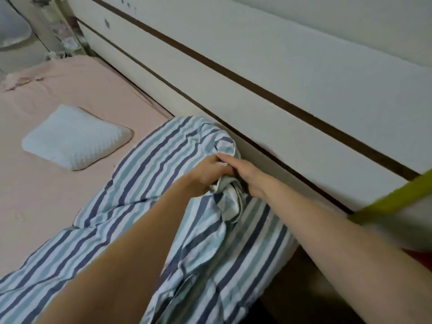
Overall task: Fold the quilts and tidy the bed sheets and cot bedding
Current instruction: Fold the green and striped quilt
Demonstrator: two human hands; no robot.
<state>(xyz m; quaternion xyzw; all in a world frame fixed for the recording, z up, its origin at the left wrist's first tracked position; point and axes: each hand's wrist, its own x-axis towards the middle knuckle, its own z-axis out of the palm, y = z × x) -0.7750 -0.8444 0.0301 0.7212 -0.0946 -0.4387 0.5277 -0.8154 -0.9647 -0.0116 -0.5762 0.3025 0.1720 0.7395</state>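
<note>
The striped quilt [145, 202] lies along the right side of the bed, on the pink bed sheet [46, 190], running from 7 o'clock up to centre frame beside the white headboard panel [280, 66]. Both hands meet at centre frame on a bunched quilt corner. The left hand [205, 176] grips the gathered fabric, its fingers curled under the fold, so the cloth emerges at its 4 o'clock. The right hand [245, 174] clasps the same bunch from 3 o'clock; its fingers [225, 157] lie over the top of the fold, the fabric hanging below the palm. A white pillow [74, 139] rests at 10 o'clock, well apart from the quilt.
</note>
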